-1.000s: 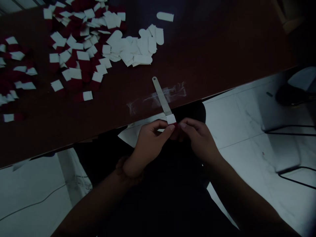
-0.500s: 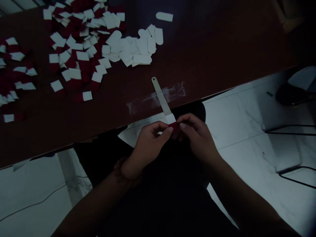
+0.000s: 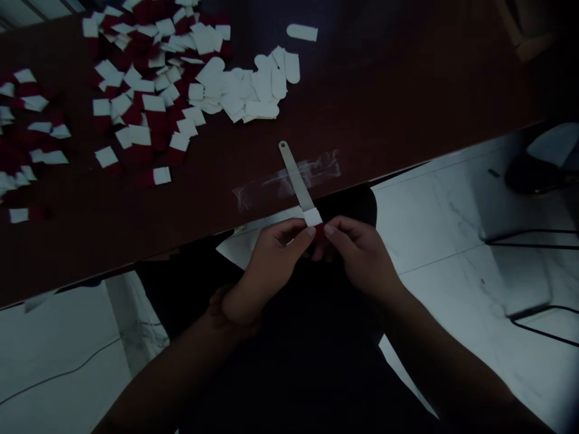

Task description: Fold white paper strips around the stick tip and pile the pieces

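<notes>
A flat, pale strip (image 3: 297, 179) with a hole at its far end lies across the table edge, with clear tape (image 3: 319, 169) around it on the tabletop. At its near end sits a small white and dark red piece (image 3: 312, 217), its white part toward the table and its red part toward me. My left hand (image 3: 277, 253) pinches the left side of this piece between thumb and fingers. On the other side, the thumb and fingers of my right hand (image 3: 364, 253) grip the red part. Fingertips partly cover the red end.
A heap of white and dark red pieces (image 3: 154, 103) lies at the far left of the table (image 3: 407, 78), with a second group (image 3: 38, 157) farther left. Beside the heap are plain white round-ended pieces (image 3: 244, 87), one (image 3: 302, 32) apart. Black metal legs (image 3: 534, 241) stand at right.
Both thumbs have shifted on the piece, the left one up to the edge of its white part. The right index finger has lowered slightly. The strip has stayed in place.
</notes>
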Motion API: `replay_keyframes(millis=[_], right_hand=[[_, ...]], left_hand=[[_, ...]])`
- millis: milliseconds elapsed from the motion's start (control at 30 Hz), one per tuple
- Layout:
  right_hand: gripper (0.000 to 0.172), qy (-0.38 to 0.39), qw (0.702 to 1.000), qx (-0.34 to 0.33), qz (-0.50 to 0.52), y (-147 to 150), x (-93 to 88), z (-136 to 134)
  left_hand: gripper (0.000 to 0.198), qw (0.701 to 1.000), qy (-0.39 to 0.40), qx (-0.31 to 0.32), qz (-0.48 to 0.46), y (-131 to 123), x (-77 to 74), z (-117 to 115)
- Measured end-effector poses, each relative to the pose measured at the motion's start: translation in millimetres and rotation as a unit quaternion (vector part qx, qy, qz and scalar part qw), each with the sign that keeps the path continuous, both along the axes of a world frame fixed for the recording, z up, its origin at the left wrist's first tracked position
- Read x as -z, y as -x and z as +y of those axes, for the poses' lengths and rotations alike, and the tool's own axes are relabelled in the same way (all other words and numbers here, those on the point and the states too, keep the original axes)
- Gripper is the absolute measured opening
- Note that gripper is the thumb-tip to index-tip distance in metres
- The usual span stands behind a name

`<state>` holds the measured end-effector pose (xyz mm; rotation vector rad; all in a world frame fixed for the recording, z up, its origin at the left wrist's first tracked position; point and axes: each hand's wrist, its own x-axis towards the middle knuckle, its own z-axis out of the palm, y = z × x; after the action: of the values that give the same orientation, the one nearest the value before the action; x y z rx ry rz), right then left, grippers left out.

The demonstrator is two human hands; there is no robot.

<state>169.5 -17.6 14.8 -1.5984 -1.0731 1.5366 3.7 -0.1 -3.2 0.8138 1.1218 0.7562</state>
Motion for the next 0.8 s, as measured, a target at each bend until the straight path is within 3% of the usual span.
replay_keyframes(millis=[300,633,800], right_hand=[[0.018,-0.01,1.0,0.0,-0.002,0.1,-2.5,1.5],[0.026,-0.022,0.999,-0.038,-0.009,-1.9,-4.0,0.0],[0.027,-0.006,0.999,-0.042,0.016,-1.7,-0.9,-1.7]], left_hand=[[0.021,0.998,0.049,-0.025,-0.034,-1.4,3.3,0.9],[0.022,0.998,0.039,-0.029,-0.028,-6.0,3.8,3.6],[0.029,0.997,0.036,-0.019,-0.072,-5.9,5.7,3.2]])
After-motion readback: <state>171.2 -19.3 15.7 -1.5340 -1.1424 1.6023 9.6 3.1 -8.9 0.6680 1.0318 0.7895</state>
